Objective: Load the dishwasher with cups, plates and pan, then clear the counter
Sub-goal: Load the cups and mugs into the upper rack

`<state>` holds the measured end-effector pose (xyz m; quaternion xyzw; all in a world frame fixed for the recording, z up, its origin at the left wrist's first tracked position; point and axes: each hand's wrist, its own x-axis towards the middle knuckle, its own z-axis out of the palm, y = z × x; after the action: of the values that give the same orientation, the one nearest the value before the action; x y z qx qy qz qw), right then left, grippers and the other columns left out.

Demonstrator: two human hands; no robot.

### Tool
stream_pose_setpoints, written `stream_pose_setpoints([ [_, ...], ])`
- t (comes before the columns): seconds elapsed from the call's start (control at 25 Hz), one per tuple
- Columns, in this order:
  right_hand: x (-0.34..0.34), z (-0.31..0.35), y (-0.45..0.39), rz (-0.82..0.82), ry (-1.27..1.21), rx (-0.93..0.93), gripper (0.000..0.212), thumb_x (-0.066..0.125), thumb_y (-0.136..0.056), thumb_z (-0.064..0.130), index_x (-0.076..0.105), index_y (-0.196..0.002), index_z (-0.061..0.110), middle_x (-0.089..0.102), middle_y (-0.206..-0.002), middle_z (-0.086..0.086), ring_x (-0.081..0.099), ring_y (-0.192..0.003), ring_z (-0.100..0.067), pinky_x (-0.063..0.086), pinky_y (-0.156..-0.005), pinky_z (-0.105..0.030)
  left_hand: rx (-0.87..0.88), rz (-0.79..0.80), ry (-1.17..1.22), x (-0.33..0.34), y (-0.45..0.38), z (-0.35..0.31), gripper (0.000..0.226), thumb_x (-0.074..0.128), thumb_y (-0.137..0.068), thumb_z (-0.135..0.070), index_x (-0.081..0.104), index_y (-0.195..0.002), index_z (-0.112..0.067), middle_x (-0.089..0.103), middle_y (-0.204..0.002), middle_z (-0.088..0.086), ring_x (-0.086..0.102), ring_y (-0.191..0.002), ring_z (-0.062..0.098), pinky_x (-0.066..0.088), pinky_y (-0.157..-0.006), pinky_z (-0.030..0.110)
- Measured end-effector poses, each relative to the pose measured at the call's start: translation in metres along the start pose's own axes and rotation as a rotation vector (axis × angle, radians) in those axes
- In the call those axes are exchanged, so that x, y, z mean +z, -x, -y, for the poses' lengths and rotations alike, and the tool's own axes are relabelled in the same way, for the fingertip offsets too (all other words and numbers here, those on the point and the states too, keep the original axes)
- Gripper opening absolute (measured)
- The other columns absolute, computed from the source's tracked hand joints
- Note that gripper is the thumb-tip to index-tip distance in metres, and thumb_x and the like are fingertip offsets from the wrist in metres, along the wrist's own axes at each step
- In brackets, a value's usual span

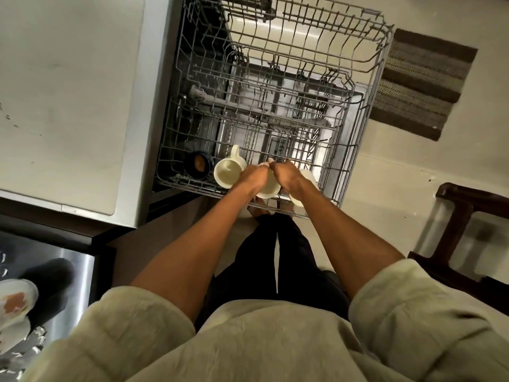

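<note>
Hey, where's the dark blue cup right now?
In the head view, the dark blue cup sits in the upper rack's near-left corner, just left of a cream mug.

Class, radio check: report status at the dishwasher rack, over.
Left hand and right hand both grip the middle cream mug in the upper rack. Cream mugs either side, dark cup far left. Nothing blocking.

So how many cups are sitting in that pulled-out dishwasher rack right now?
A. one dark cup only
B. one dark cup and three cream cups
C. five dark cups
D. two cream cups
B: along the near edge of the rack sit a dark cup and three cream cups, one left of the hands, one between them, one partly under the right hand.
</note>
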<state>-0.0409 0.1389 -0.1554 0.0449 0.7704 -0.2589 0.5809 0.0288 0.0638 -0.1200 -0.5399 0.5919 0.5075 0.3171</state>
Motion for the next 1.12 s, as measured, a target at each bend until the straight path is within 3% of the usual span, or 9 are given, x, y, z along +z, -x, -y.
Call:
stream_pose_setpoints([
  [0.12,0.005,-0.001,-0.003,-0.042,-0.043,0.032,0.042,0.052,-0.100,0.036,0.063,-0.118,-0.001,0.064,-0.114,-0.014,0.060,-0.096,-0.029,0.048,-0.078,-0.036,-0.003,0.006,0.074,-0.001,-0.004,0.004,0.044,0.038,-0.101,-0.042,0.060,-0.120,-0.010,0.066,-0.110,0.010,0.062,-0.101,0.027,0.049,-0.083,0.036],
  [0.28,0.009,-0.008,-0.002,-0.177,-0.074,0.031,0.038,0.067,-0.087,0.041,0.059,-0.107,0.009,0.066,-0.104,-0.010,0.063,-0.093,-0.030,0.054,-0.075,-0.039,0.022,-0.065,0.219,0.001,0.001,0.005,0.039,0.045,-0.096,-0.045,0.066,-0.108,-0.014,0.069,-0.096,0.005,0.064,-0.090,0.024,0.051,-0.075,0.034],
  [0.4,0.013,-0.009,-0.001,-0.258,-0.139,0.010,0.042,0.079,-0.077,0.039,0.058,-0.098,0.009,0.065,-0.094,-0.007,0.063,-0.086,-0.025,0.052,-0.069,-0.036,0.069,-0.158,0.283,0.002,0.008,0.010,0.032,0.047,-0.097,-0.041,0.058,-0.107,-0.012,0.063,-0.091,0.003,0.061,-0.091,0.024,0.051,-0.083,0.039],
  [0.52,0.006,-0.002,0.006,-0.241,-0.257,-0.003,0.035,0.086,-0.073,0.019,0.052,-0.078,0.013,0.061,-0.080,-0.002,0.057,-0.069,-0.014,0.048,-0.066,-0.031,0.118,-0.181,0.415,0.002,0.009,0.018,0.023,0.048,-0.096,-0.037,0.051,-0.104,-0.015,0.059,-0.103,0.006,0.058,-0.100,0.024,0.050,-0.091,0.043],
  [0.64,-0.006,0.000,0.005,-0.124,-0.326,-0.021,0.048,0.089,-0.062,0.003,0.063,-0.102,0.002,0.071,-0.096,-0.007,0.067,-0.082,-0.020,0.051,-0.061,-0.025,0.122,-0.143,0.571,0.001,0.004,0.026,0.042,0.048,-0.083,-0.046,0.055,-0.115,-0.019,0.063,-0.119,0.009,0.061,-0.108,0.027,0.051,-0.097,0.050],
  [0.72,-0.012,0.000,0.007,-0.036,-0.338,-0.062,0.067,0.087,-0.060,-0.007,0.062,-0.122,0.000,0.072,-0.111,-0.008,0.069,-0.095,-0.021,0.054,-0.061,-0.023,0.112,-0.100,0.660,0.000,0.005,0.024,0.047,0.046,-0.092,-0.044,0.054,-0.128,-0.016,0.068,-0.115,0.008,0.065,-0.103,0.023,0.055,-0.089,0.041],
  [0.84,-0.019,-0.001,0.011,0.018,-0.305,-0.136,0.083,0.080,-0.058,-0.022,0.053,-0.131,0.006,0.066,-0.117,-0.004,0.061,-0.111,-0.023,0.060,-0.082,-0.036,0.117,-0.078,0.723,-0.005,0.007,0.019,0.032,0.036,-0.106,-0.029,0.059,-0.113,-0.008,0.069,-0.091,0.004,0.064,-0.078,0.013,0.052,-0.068,0.028],
  [0.92,-0.019,-0.001,0.012,-0.005,-0.249,-0.164,0.087,0.077,-0.059,-0.025,0.049,-0.134,0.008,0.062,-0.121,-0.004,0.058,-0.116,-0.025,0.058,-0.091,-0.045,0.115,-0.078,0.741,-0.005,0.006,0.019,0.031,0.035,-0.107,-0.027,0.060,-0.099,-0.011,0.069,-0.080,-0.002,0.064,-0.069,0.007,0.052,-0.063,0.025],
  [1.12,-0.010,-0.016,0.009,-0.117,-0.197,-0.214,0.077,0.077,-0.056,-0.022,0.050,-0.119,0.012,0.055,-0.121,-0.003,0.057,-0.115,-0.031,0.060,-0.076,-0.057,0.138,-0.079,0.671,0.002,0.008,0.019,0.043,0.044,-0.102,-0.040,0.060,-0.123,-0.006,0.063,-0.117,0.009,0.057,-0.099,0.017,0.051,-0.086,0.033],
])
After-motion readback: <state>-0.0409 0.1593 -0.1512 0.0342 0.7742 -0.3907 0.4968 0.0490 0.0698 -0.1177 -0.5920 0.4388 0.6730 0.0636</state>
